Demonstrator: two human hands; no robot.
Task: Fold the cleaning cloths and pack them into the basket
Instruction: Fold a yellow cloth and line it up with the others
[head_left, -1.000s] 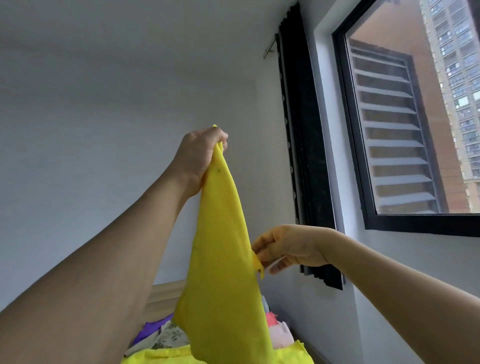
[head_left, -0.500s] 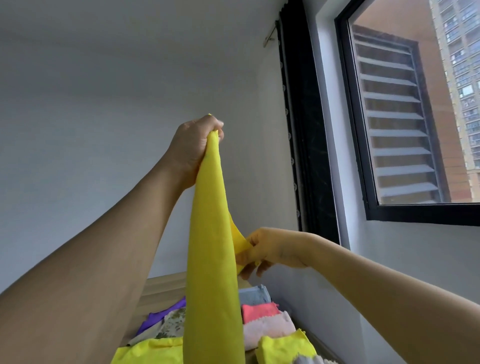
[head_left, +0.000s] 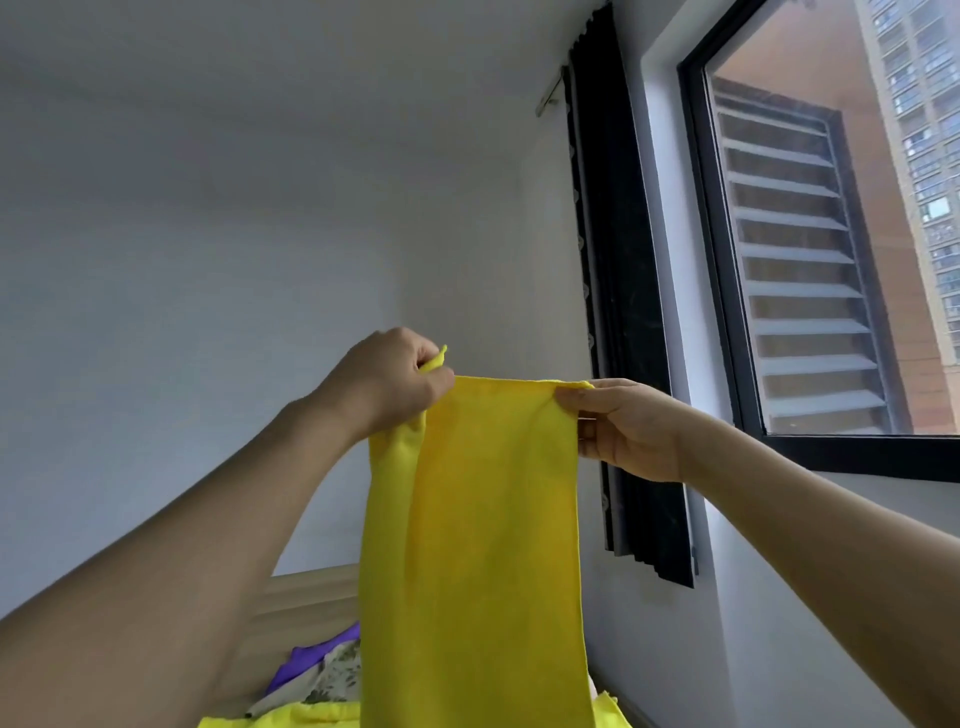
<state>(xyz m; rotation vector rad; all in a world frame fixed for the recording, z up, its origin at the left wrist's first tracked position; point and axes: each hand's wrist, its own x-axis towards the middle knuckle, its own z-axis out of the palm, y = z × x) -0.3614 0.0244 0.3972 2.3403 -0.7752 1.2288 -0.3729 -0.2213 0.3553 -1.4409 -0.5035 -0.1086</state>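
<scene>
The biggest thing I see is the yellow cloth. It hangs up in the air in front of me, in the middle of the view, with its top edge pulled flat and its bottom end dropping out of sight. A strip on its left side is turned over. Low down on the near left is a pile of other cloths. I cannot see the basket.

My left hand pinches the top left corner. My right hand pinches the top right corner, thumb in front.

I think I am opening the cloth up to fold it. To do it well, I should keep both corners level and the top edge tight, let that left strip fall straight, then bring corner to corner so the edges match.
</scene>
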